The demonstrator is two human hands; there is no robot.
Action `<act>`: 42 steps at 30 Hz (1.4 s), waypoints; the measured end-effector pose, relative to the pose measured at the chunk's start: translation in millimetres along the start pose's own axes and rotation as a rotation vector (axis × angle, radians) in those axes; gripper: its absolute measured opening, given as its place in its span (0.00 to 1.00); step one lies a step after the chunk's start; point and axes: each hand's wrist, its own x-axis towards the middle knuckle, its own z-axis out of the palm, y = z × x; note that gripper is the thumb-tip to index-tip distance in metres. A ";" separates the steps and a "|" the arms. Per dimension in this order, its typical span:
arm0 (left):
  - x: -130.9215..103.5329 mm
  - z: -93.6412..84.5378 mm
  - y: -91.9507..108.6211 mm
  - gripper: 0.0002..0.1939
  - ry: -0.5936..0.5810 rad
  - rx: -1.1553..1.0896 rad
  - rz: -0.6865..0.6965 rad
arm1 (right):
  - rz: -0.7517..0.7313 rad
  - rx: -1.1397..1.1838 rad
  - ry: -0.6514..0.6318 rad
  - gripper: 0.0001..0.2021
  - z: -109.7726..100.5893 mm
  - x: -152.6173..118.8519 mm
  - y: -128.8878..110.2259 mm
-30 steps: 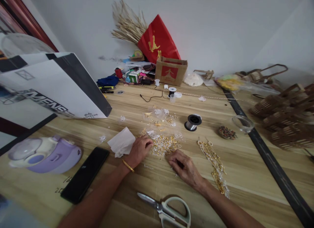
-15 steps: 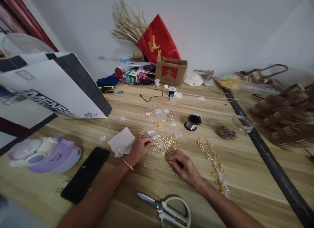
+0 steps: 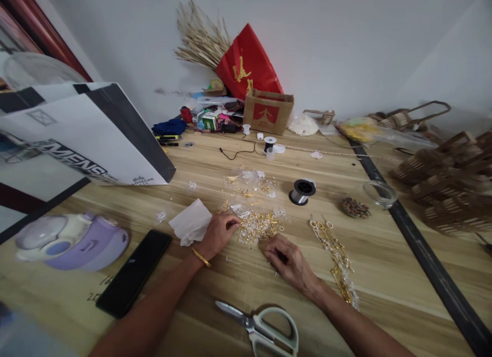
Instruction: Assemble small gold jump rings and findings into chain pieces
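My left hand (image 3: pixel 218 233) rests at the left edge of a pile of gold and clear beads (image 3: pixel 257 226), fingers curled together; what they pinch is too small to make out. At the pile's lower right is my right hand (image 3: pixel 289 259), thumb and fingertips closed on something I cannot make out. A short beaded strand (image 3: pixel 232 261) lies on the wood between the hands. Finished-looking gold and clear strands (image 3: pixel 338 264) lie right of my right hand. Small clear bags of findings (image 3: pixel 251 181) sit behind the pile.
Scissors (image 3: pixel 265 326) lie near the front edge. A phone (image 3: pixel 134 273), white paper (image 3: pixel 191 222) and purple bottle (image 3: pixel 77 242) are at left. A wire spool (image 3: pixel 302 192), a heap of dark beads (image 3: pixel 355 207) and a glass dish (image 3: pixel 380 194) stand at right.
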 end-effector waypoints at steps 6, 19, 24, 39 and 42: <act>-0.8 -0.4 1.1 0.06 -0.015 0.016 0.056 | -0.002 0.010 0.001 0.09 -0.5 0.2 -0.8; -1.0 -2.1 6.9 0.04 -0.040 -0.027 0.069 | 0.004 0.002 -0.005 0.09 -0.5 0.1 -1.9; -1.8 -0.5 7.1 0.04 -0.042 -0.016 0.063 | -0.001 0.005 -0.013 0.08 -0.3 -0.6 0.5; -2.9 -0.7 11.8 0.04 -0.055 0.011 0.076 | 0.003 -0.005 -0.014 0.08 -0.4 0.2 -0.5; -2.8 -0.3 12.3 0.04 -0.029 -0.007 0.089 | 0.007 -0.005 -0.012 0.08 -0.6 0.3 -0.9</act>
